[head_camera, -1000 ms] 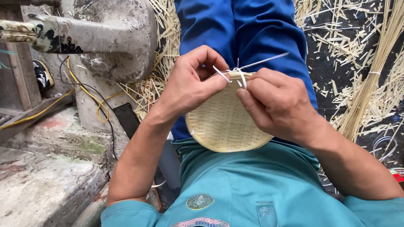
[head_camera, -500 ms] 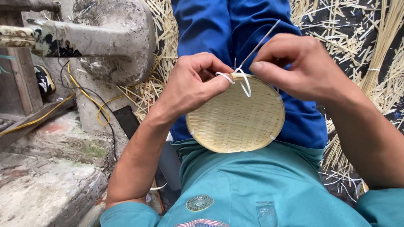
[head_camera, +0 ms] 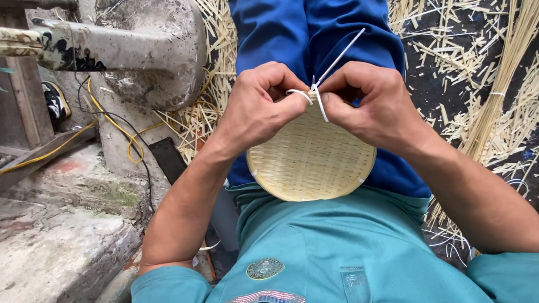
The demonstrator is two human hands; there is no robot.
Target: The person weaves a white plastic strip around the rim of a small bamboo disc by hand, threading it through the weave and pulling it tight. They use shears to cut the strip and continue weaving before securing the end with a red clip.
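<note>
On my lap, against blue trousers [head_camera: 311,31], lies a round woven bamboo tray [head_camera: 311,157]. My left hand [head_camera: 256,110] and right hand [head_camera: 369,100] are both closed, pinching a white plastic strip [head_camera: 320,98] at the tray's far rim. Two patches, one round and one striped, sit on my teal shirt [head_camera: 318,264]. Bamboo slivers [head_camera: 502,66] litter the floor to the right; a grey machine [head_camera: 143,45] stands to the left.

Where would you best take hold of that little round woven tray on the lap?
By the rim of the woven tray, from the near side, thumb on top: it lies flat and thin, and both hands already crowd the far edge with the white strip.
</note>
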